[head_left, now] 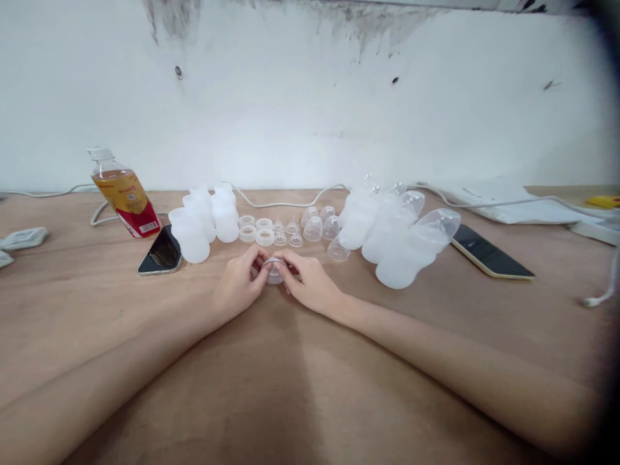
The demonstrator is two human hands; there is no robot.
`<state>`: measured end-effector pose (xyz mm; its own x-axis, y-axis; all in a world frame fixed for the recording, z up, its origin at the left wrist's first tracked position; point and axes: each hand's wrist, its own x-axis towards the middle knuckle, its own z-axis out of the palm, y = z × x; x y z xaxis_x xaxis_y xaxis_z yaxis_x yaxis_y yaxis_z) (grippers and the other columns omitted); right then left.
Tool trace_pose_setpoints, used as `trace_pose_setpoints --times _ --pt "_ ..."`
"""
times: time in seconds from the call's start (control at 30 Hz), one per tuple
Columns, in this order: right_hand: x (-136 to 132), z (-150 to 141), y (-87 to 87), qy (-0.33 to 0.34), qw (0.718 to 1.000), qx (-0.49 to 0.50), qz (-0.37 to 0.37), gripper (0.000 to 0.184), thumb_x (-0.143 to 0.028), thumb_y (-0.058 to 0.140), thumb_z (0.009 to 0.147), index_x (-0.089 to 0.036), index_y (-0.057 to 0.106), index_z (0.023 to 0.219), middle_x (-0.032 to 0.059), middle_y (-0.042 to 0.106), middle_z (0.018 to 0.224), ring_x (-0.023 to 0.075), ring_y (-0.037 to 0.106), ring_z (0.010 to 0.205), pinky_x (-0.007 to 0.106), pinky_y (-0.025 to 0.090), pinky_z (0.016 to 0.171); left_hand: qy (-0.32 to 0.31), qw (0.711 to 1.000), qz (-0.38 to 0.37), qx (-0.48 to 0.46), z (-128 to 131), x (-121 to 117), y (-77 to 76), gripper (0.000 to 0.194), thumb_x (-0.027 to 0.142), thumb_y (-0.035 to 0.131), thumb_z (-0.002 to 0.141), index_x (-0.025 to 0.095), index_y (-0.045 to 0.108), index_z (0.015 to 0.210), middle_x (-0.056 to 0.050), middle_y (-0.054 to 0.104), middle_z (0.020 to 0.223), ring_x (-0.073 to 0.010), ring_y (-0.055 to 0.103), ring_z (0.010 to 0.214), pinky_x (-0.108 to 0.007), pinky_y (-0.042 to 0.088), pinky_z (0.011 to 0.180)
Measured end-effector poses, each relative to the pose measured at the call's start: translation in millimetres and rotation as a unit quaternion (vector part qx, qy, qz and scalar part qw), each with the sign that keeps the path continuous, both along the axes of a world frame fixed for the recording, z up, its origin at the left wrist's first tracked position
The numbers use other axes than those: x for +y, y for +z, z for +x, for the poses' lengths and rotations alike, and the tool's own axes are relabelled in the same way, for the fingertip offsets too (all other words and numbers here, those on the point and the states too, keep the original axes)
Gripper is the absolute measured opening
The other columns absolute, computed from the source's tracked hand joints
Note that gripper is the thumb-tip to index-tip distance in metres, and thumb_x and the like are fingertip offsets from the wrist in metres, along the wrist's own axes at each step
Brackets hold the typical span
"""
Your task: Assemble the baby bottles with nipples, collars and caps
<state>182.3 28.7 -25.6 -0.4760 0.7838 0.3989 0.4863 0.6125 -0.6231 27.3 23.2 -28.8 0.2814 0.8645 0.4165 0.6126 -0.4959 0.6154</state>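
Observation:
Between my hands is a translucent bottle collar ring (274, 274), close to the table top. My left hand (243, 276) pinches its left side with thumb and fingers, and my right hand (310, 279) grips the right side the same way. Whether a nipple sits inside the ring I cannot make out. Just beyond stand several loose collar rings (247, 233), clear silicone nipples (296, 240) and clear dome caps (313, 228). White baby bottles (190, 239) without tops stand to the left. On the right, several bottles (398, 263) carry clear caps (440, 225), some tilted.
A drink bottle (126, 200) and a phone (162, 252) are at the left. Another phone (489, 252) lies at the right, near a white plastic bag (513, 205). A white cable (285, 205) runs along the wall, and a charger (24, 238) lies far left.

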Motion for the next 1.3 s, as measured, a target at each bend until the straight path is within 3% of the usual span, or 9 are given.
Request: trace_pose_setpoints --times 0.2,0.47,0.9,1.1,1.3 --pt "-0.7 -0.1 0.9 -0.030 0.999 -0.024 0.019 0.010 -0.013 0.041 0.078 -0.017 0.051 0.078 -0.0037 0.048 0.059 0.0085 0.043 0.053 0.019 0.032 0.052 -0.002 0.999 0.027 0.025 2.6 -3.0 -0.9 0.003 0.018 0.044 0.077 0.019 0.043 0.074 0.004 0.051 0.062 -0.0092 0.047 0.053 -0.020 0.037 0.051" --pt "-0.5 4.0 0.2 0.007 1.000 -0.021 0.022 0.023 -0.018 0.041 0.081 -0.018 0.051 0.102 0.0022 0.060 0.085 0.0107 0.051 0.067 0.022 0.038 0.063 -0.007 1.000 -0.008 -0.006 0.6 -0.4 -1.3 0.009 0.019 0.049 0.075 0.019 0.045 0.083 0.002 0.056 0.073 -0.0103 0.052 0.061 -0.021 0.039 0.054" --pt "-0.7 -3.1 -4.5 -0.032 0.997 -0.047 0.048 0.026 -0.008 0.040 0.073 -0.017 0.053 0.095 -0.0004 0.057 0.069 0.0104 0.047 0.057 0.022 0.035 0.058 0.016 1.000 -0.019 -0.017 4.6 2.3 -5.2 0.011 0.014 0.050 0.071 0.019 0.042 0.075 0.005 0.048 0.060 -0.0102 0.046 0.054 -0.022 0.035 0.051" --pt "-0.7 4.1 -1.1 0.020 0.999 -0.030 0.035 0.028 -0.013 0.041 0.077 -0.018 0.050 0.104 0.0010 0.060 0.082 0.0103 0.051 0.064 0.022 0.038 0.062 -0.014 0.999 -0.048 -0.019 -2.8 2.5 -3.1 0.011 0.022 0.051 0.074 0.019 0.045 0.083 0.003 0.054 0.069 -0.0101 0.049 0.059 -0.022 0.038 0.054" --pt "-3.9 1.2 -1.5 0.001 0.999 -0.023 0.043 0.028 -0.009 0.043 0.073 -0.017 0.053 0.097 -0.0006 0.059 0.074 0.0088 0.048 0.057 0.021 0.037 0.058 0.011 1.000 0.002 0.024 -1.3 -1.2 -0.7 0.007 0.016 0.050 0.072 0.019 0.046 0.077 0.005 0.053 0.063 -0.0087 0.048 0.054 -0.020 0.037 0.051"
